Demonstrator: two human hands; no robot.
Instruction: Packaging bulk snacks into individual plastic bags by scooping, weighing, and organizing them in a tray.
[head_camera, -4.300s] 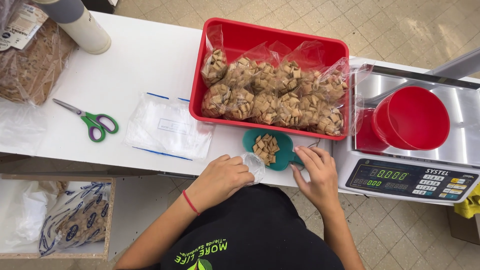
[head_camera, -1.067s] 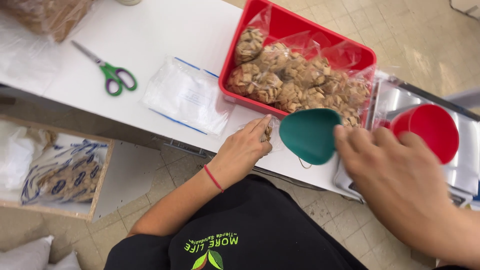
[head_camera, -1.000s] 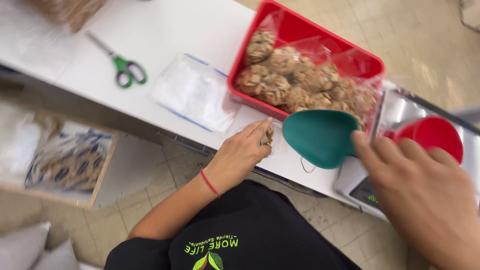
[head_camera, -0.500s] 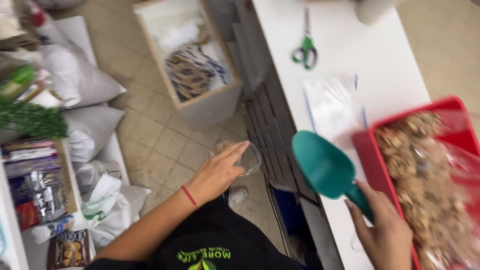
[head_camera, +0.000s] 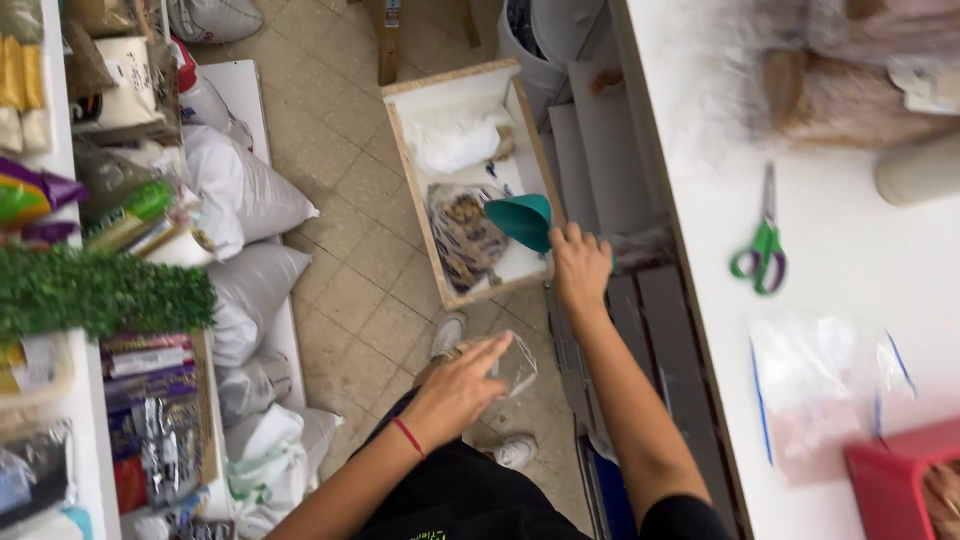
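Teal plastic marks the scoop (head_camera: 522, 220), which the right hand (head_camera: 580, 268) grips by its handle, bowl pointing left and held over the near right corner of a wooden crate (head_camera: 465, 180) on the tiled floor (head_camera: 345, 250). Inside the crate lie a filled clear bag (head_camera: 462, 232) and white wrapping. The left hand (head_camera: 462, 385), a red band at its wrist, pinches a small clear bag (head_camera: 517, 362) low above the floor, near the person's white shoes (head_camera: 448, 335). To the right runs a white table (head_camera: 860, 250) with green-handled scissors (head_camera: 762, 240), a flat stack of empty zip bags (head_camera: 812, 385) and, at the near right corner, a red tray (head_camera: 895, 480). White sacks (head_camera: 245, 190) are piled at the left.
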